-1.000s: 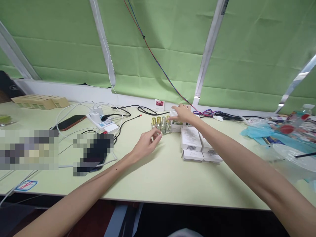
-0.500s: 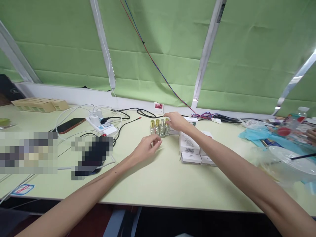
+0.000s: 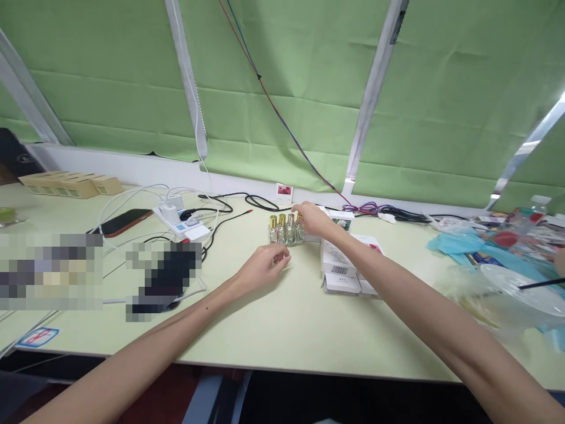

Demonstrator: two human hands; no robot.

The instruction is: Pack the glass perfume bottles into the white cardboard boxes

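Small clear glass perfume bottles [image 3: 281,231] with gold and silver caps stand upright in a close row on the table. My right hand [image 3: 311,219] reaches over the right end of the row, its fingers closed around the gold cap of the rightmost bottle [image 3: 301,229]; part of that bottle is hidden by the hand. My left hand [image 3: 263,265] rests on the table just in front of the row. Its fingers are loosely bent, thumb apart from them, and nothing shows in it. White boxes [image 3: 339,262] are stacked to the right, partly behind my right forearm.
A power strip [image 3: 182,228] with tangled cables and a phone [image 3: 127,222] lie left. Yellowish boxes [image 3: 66,184] line the far left. On the right are a plastic bowl with a lid [image 3: 521,288], blue plastic [image 3: 457,241] and a bottle [image 3: 537,206]. A small card [image 3: 283,193] leans at the back.
Both hands stay nearly in place. My right hand has shifted very slightly at the rightmost bottle; the bottles remain in their row.
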